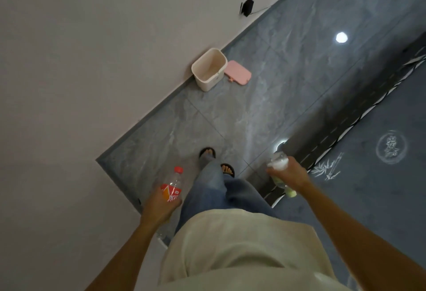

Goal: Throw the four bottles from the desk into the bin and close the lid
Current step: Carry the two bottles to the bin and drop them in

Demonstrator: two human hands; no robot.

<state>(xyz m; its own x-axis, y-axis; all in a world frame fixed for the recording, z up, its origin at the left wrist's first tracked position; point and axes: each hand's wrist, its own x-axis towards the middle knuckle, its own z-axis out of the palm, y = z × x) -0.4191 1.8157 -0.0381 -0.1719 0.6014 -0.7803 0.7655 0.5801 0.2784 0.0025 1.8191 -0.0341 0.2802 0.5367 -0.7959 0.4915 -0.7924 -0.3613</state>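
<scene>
My left hand [159, 207] is shut on a clear bottle with a red cap and a red-orange label [173, 187], cap pointing forward. My right hand [292, 174] grips clear bottles [280, 162]; one has a pale green cap [291, 192] sticking out below the hand. How many bottles it holds I cannot tell. The cream bin [208, 69] stands open on the floor against the wall, well ahead of me. Its pink lid [237, 71] lies flat on the tiles just right of the bin.
A white wall [92, 60] runs along my left with a grey skirting. Grey marble tiles [265, 111] lead to the bin. A dark patterned rug [373, 175] lies on the right. A black box with a cable [247, 6] hangs on the wall beyond the bin.
</scene>
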